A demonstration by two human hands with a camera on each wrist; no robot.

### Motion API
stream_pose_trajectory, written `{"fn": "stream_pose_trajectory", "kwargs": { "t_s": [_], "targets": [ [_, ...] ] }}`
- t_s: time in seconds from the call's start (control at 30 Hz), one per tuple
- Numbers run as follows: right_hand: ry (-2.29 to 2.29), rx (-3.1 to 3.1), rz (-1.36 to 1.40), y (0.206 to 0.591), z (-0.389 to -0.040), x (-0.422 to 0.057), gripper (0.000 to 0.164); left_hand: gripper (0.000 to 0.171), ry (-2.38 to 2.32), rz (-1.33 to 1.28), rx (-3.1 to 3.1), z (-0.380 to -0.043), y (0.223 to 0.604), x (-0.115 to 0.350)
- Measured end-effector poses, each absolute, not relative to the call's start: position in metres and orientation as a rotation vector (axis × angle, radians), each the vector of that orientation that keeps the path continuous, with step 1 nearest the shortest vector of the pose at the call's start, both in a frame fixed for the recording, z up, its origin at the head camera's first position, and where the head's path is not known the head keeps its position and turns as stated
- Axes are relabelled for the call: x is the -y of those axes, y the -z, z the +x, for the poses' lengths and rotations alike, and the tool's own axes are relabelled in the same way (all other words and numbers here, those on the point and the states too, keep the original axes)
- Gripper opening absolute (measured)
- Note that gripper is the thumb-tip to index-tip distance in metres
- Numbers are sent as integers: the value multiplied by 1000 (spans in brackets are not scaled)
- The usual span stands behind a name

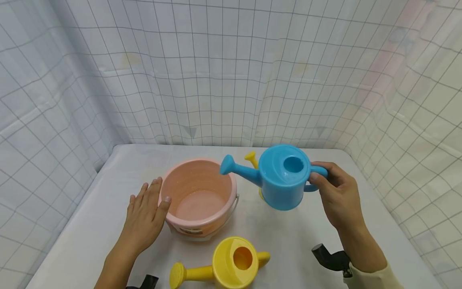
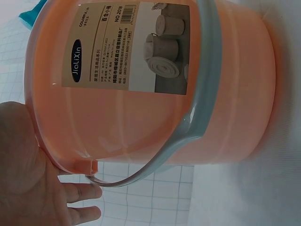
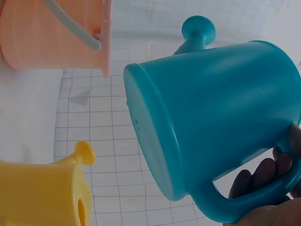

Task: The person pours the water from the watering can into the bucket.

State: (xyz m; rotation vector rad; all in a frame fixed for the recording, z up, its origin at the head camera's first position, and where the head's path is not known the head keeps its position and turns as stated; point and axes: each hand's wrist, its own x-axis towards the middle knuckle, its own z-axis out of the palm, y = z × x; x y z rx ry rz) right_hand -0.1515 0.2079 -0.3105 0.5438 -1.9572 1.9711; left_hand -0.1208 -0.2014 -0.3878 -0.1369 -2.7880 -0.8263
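Note:
My right hand (image 1: 341,196) grips the handle of a blue watering can (image 1: 283,196), holding it up off the table. The can's spout points left, with its rose over the right rim of a pink bucket (image 1: 202,224). The right wrist view shows the blue can (image 3: 221,113) tilted, with fingers (image 3: 265,174) curled through its handle. My left hand (image 1: 144,216) touches the bucket's left rim with straight fingers. In the left wrist view, the bucket (image 2: 117,127) bears a label, and its grey handle hangs down against the side.
One yellow watering can (image 1: 231,257) stands near the front, its spout pointing left. Behind the blue can, a second yellow watering can (image 1: 251,157) is mostly hidden. White cloth covers the table (image 1: 126,168), and grid-patterned curtains (image 1: 223,80) surround it on three sides.

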Motion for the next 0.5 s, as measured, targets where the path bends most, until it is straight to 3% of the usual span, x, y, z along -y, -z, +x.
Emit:
{"fn": "stream_pose_trajectory", "kwargs": {
  "t_s": [0.5],
  "targets": [
    [-2063,1874,520,331,-147,-212,24,61,819,-140,2790,-122,389,202]
  ]
}}
